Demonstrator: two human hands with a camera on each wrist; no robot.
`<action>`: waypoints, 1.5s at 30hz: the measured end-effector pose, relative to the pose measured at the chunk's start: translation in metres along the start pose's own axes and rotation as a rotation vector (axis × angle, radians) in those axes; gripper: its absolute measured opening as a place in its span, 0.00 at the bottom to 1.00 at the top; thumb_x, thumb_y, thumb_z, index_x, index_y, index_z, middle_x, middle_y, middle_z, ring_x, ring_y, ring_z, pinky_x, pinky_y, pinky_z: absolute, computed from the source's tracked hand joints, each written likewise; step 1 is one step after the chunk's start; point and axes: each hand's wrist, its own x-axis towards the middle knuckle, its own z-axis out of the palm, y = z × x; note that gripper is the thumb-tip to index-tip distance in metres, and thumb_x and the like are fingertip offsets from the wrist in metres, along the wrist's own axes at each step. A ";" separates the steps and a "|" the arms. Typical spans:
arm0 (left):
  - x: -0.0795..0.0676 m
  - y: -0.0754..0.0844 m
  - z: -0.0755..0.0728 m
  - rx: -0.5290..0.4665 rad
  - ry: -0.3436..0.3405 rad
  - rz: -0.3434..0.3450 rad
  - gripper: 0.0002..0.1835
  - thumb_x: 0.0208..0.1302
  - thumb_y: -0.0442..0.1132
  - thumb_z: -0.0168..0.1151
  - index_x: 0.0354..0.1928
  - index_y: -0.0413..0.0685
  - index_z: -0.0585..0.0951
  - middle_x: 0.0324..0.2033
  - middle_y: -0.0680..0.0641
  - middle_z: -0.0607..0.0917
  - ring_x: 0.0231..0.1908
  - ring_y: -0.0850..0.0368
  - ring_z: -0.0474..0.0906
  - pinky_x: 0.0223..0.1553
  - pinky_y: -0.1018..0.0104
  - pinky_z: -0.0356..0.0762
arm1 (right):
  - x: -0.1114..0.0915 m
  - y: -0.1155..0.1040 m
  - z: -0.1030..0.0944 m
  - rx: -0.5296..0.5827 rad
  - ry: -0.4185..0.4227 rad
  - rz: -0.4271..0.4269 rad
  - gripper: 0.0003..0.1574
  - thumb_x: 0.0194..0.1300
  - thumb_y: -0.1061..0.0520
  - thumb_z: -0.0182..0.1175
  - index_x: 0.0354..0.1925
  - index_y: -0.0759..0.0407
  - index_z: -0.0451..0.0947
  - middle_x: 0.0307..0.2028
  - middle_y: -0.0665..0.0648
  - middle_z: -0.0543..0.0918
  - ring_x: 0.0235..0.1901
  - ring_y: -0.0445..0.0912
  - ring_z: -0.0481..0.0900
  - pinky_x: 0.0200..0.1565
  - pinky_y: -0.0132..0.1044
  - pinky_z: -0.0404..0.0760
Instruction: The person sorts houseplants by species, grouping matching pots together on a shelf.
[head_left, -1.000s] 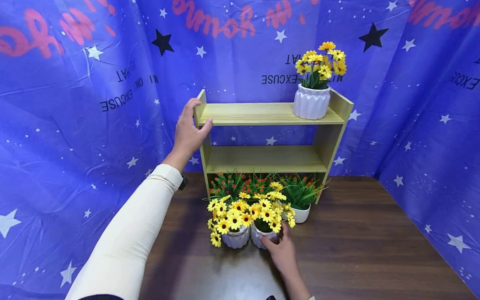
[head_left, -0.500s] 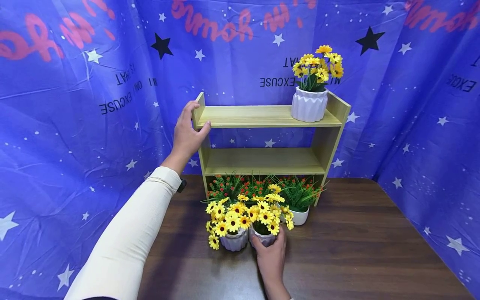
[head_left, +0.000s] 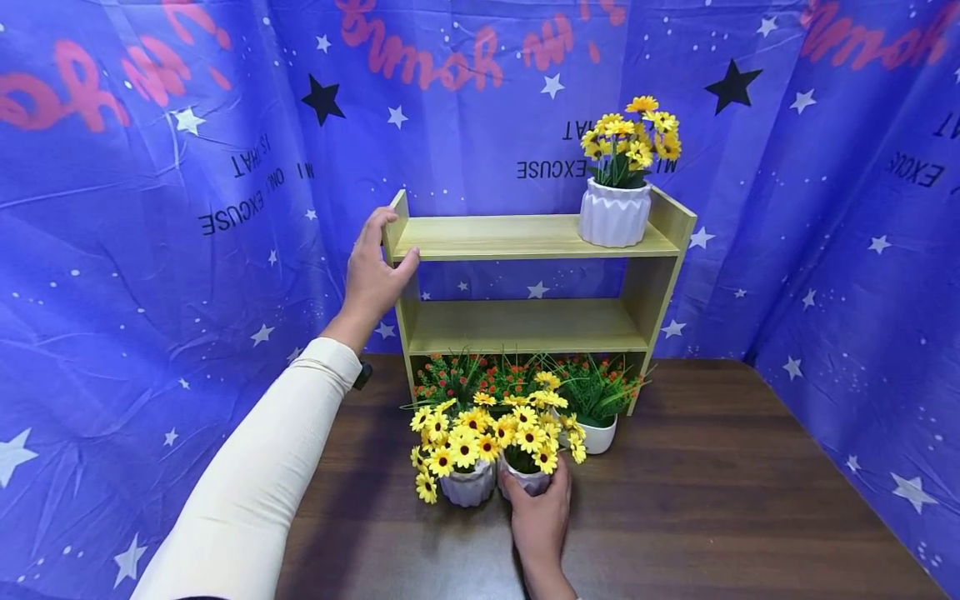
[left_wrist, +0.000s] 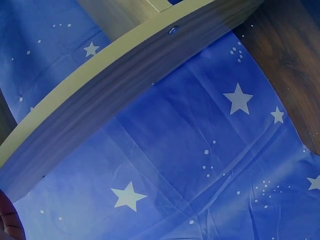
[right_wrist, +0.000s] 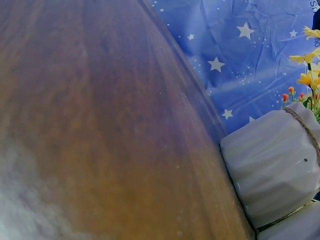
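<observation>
My left hand holds the left side panel of a pale wooden shelf, thumb in front by the top board. In the left wrist view that panel crosses diagonally, with a bit of the hand at the lower left corner. Down on the table, my right hand grips a ribbed white flowerpot from the front, thumb on its left, fingers round its right. Yellow daisies rise from it. A matching pot of daisies stands close on its left. Ribbed white pots show at the right wrist view's edge.
Another white pot of yellow daisies stands on the top board's right end. Red-flowered green plants, one in a low white planter, fill the space under the lower board. A blue starry curtain surrounds the brown table.
My right hand has shifted left, from the pot's right side round to its front. The left hand keeps its hold on the shelf. The whole scene sits slightly lower in the head view.
</observation>
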 end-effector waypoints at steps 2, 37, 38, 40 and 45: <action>-0.001 -0.001 0.000 0.008 0.003 0.000 0.28 0.60 0.42 0.67 0.61 0.43 0.71 0.68 0.48 0.70 0.69 0.55 0.63 0.68 0.62 0.60 | -0.001 0.001 -0.001 0.002 0.002 0.008 0.54 0.45 0.59 0.79 0.68 0.66 0.64 0.62 0.69 0.71 0.64 0.61 0.66 0.66 0.56 0.59; 0.000 -0.004 -0.002 0.000 0.007 0.004 0.28 0.60 0.42 0.67 0.62 0.44 0.71 0.68 0.48 0.71 0.69 0.55 0.63 0.67 0.59 0.62 | 0.030 -0.066 -0.024 0.252 -0.099 -0.230 0.45 0.47 0.62 0.79 0.63 0.56 0.73 0.58 0.54 0.79 0.60 0.44 0.73 0.59 0.26 0.68; 0.000 -0.004 -0.002 0.003 0.008 0.008 0.28 0.60 0.42 0.67 0.62 0.44 0.71 0.68 0.48 0.71 0.68 0.54 0.64 0.67 0.58 0.62 | 0.032 -0.069 -0.024 0.257 -0.105 -0.236 0.45 0.48 0.62 0.79 0.63 0.56 0.73 0.58 0.54 0.79 0.60 0.44 0.73 0.59 0.26 0.69; 0.000 -0.003 -0.001 0.002 0.011 0.011 0.28 0.60 0.42 0.67 0.61 0.44 0.71 0.68 0.48 0.71 0.68 0.54 0.64 0.66 0.58 0.62 | 0.036 -0.075 -0.026 0.256 -0.105 -0.244 0.44 0.48 0.62 0.79 0.63 0.55 0.73 0.57 0.53 0.79 0.59 0.44 0.73 0.58 0.27 0.70; 0.001 -0.002 0.003 -0.008 0.029 0.007 0.28 0.60 0.42 0.67 0.61 0.44 0.71 0.68 0.48 0.71 0.67 0.54 0.65 0.66 0.59 0.63 | 0.049 -0.091 -0.030 0.271 -0.092 -0.272 0.41 0.49 0.60 0.78 0.61 0.56 0.74 0.55 0.53 0.80 0.56 0.44 0.75 0.55 0.29 0.73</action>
